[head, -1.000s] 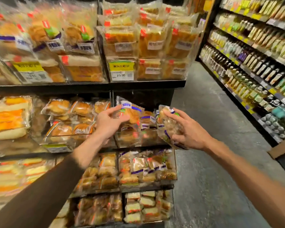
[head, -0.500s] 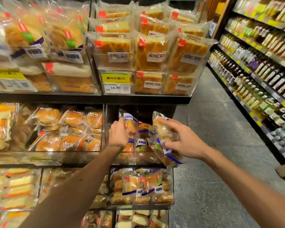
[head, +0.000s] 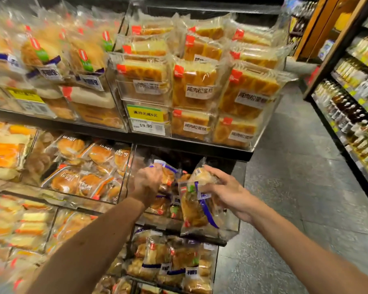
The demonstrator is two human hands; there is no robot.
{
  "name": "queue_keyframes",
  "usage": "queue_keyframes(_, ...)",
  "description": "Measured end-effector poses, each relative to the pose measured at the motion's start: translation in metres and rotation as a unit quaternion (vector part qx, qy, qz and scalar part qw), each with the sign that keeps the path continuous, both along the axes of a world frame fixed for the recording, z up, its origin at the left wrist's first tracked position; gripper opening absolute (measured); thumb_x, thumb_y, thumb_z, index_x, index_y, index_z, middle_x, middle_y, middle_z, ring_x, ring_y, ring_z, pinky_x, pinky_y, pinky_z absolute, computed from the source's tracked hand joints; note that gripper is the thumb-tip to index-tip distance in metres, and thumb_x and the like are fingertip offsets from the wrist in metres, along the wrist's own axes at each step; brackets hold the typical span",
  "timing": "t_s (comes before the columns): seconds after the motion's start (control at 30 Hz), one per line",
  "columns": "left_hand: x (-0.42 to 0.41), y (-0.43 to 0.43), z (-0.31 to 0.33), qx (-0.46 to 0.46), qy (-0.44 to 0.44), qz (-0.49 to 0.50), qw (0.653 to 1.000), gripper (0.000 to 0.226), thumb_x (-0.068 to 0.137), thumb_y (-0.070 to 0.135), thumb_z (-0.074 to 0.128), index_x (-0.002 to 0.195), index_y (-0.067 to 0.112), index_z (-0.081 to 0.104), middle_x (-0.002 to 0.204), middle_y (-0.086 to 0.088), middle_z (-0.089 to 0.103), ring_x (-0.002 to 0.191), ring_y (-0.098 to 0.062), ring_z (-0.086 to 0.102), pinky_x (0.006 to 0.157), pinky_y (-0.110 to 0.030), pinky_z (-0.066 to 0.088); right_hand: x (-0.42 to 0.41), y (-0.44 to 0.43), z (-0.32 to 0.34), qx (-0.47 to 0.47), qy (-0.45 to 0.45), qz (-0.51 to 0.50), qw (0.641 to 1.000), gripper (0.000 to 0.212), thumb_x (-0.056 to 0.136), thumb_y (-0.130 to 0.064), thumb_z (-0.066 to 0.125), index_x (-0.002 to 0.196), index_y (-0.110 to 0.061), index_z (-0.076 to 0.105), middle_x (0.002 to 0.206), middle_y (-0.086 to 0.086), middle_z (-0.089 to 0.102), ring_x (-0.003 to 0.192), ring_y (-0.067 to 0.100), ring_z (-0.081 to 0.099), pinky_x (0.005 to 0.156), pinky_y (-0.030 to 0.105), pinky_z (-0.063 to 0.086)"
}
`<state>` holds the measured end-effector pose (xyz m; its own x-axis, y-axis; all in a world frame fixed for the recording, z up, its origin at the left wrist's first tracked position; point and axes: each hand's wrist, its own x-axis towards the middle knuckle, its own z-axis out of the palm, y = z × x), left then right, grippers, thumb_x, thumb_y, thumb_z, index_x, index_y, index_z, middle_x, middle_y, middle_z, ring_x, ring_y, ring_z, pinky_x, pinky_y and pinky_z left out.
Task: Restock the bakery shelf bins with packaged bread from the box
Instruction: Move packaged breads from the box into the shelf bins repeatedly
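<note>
My left hand (head: pixel 147 184) reaches into the clear middle-shelf bin (head: pixel 229 227) and grips a clear bread packet with a blue stripe (head: pixel 165 172), holding it above the packets lying inside. My right hand (head: pixel 225 193) grips the top of a second blue-striped bread packet (head: pixel 197 206), which hangs upright at the bin's front right corner. More packets of the same kind fill the bin below (head: pixel 172 264). The box is out of view.
Bins of wrapped cake slices (head: pixel 194 85) sit on the shelf above, with a yellow price tag (head: pixel 146 114). Round buns (head: pixel 83 166) fill the bin to the left. A grey floor aisle (head: pixel 295 187) runs on the right, beside a shelf of bottles (head: pixel 353 115).
My left hand has pushed its packet deeper into the middle bin. My right hand has stayed at the bin front with its packet. The camera has tilted closer to the shelf.
</note>
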<state>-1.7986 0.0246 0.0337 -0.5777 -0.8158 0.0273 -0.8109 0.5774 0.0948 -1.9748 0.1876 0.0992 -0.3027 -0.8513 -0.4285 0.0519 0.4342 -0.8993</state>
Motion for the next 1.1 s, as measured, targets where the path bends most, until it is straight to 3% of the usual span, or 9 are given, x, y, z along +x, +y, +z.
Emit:
queue_keyframes(0.1,-0.005,0.002,0.011,-0.041,-0.071,-0.026,0.996,0.021,0.101,0.021,0.046,0.111,0.010,0.061,0.095,-0.003,0.061,0.089,-0.017,0.065,0.066,-0.028,0.045,-0.003,-0.002,-0.005,0.009,-0.055,-0.042,0.998,0.065,0.088,-0.005,0.069,0.142,-0.032,0.049,0.108,0.010,0.073,0.054,0.008,0.066,0.041,0.021,0.045)
queue_keyframes(0.2,-0.005,-0.010,0.012,-0.055,-0.016,-0.027,0.998,0.037,0.042,0.038,0.090,0.058,0.011,0.069,0.045,0.000,0.054,0.037,-0.016,0.057,0.037,-0.026,0.012,0.001,-0.004,-0.010,0.008,-0.099,-0.087,0.991,0.070,0.086,-0.008,0.072,0.145,-0.035,0.046,0.106,0.007,0.076,0.074,0.017,0.074,0.050,0.026,0.051)
queue_keyframes(0.3,0.004,-0.010,0.010,-0.067,0.100,-0.117,0.986,0.040,0.081,0.042,0.058,0.080,0.004,0.071,0.053,-0.003,0.056,0.046,-0.019,0.057,0.054,-0.031,0.040,0.008,-0.006,-0.017,-0.006,-0.122,-0.128,0.984,0.074,0.085,-0.008,0.073,0.147,-0.035,0.043,0.108,0.006,0.076,0.086,0.019,0.076,0.058,0.031,0.056)
queue_keyframes(0.37,0.004,-0.004,0.024,0.116,0.201,-0.028,0.972,0.039,0.094,0.049,0.048,0.087,0.015,0.066,0.071,-0.005,0.064,0.064,-0.019,0.060,0.066,-0.029,0.046,0.012,-0.008,-0.020,-0.023,-0.143,-0.161,0.976,0.076,0.085,-0.007,0.073,0.148,-0.034,0.041,0.106,0.006,0.076,0.089,0.021,0.075,0.069,0.040,0.061)
queue_keyframes(0.43,0.004,0.010,0.039,0.384,0.238,0.010,0.892,0.052,0.088,0.067,0.054,0.078,0.016,0.063,0.077,-0.010,0.068,0.070,-0.024,0.064,0.067,-0.029,0.047,0.018,-0.011,-0.024,-0.038,-0.155,-0.194,0.968,0.075,0.086,-0.007,0.072,0.148,-0.035,0.041,0.103,0.004,0.076,0.089,0.023,0.075,0.079,0.044,0.060)
queue_keyframes(0.53,0.006,0.032,0.055,0.493,0.249,-0.047,0.832,0.069,0.070,0.080,0.060,0.094,0.016,0.067,0.083,-0.004,0.073,0.072,-0.017,0.068,0.067,-0.027,0.054,0.033,-0.017,-0.023,-0.049,-0.145,-0.226,0.962,0.074,0.086,-0.013,0.075,0.146,-0.038,0.040,0.106,-0.001,0.071,0.086,0.020,0.074,0.065,0.034,0.056)
queue_keyframes(0.73,0.003,0.032,0.060,0.354,0.186,-0.085,0.913,0.037,0.071,0.060,0.080,0.090,0.031,0.067,0.077,0.022,0.069,0.075,0.005,0.063,0.068,-0.014,0.049,0.049,-0.028,-0.019,-0.086,-0.201,-0.206,0.954,0.062,0.090,-0.052,0.063,0.143,-0.024,0.048,0.121,0.010,0.069,0.092,0.021,0.073,0.056,0.028,0.056)
queue_keyframes(0.87,0.002,0.012,0.072,0.237,0.030,-0.089,0.967,0.054,0.065,0.064,0.080,0.099,0.034,0.051,0.098,0.015,0.057,0.092,-0.010,0.056,0.077,-0.023,0.044,0.040,-0.030,-0.028,-0.086,-0.193,-0.247,0.946,0.041,0.099,-0.026,0.060,0.138,-0.027,0.049,0.123,0.013,0.066,0.096,0.026,0.074,0.066,0.037,0.060)
queue_keyframes(1.1,-0.007,-0.005,0.068,0.111,-0.294,-0.186,0.931,0.067,0.085,0.044,0.073,0.133,0.006,0.046,0.125,-0.008,0.056,0.117,-0.022,0.056,0.104,-0.033,0.046,0.026,-0.027,-0.032,-0.071,-0.186,-0.240,0.950,0.046,0.100,-0.012,0.057,0.141,-0.029,0.046,0.110,0.010,0.066,0.094,0.035,0.074,0.085,0.050,0.059)
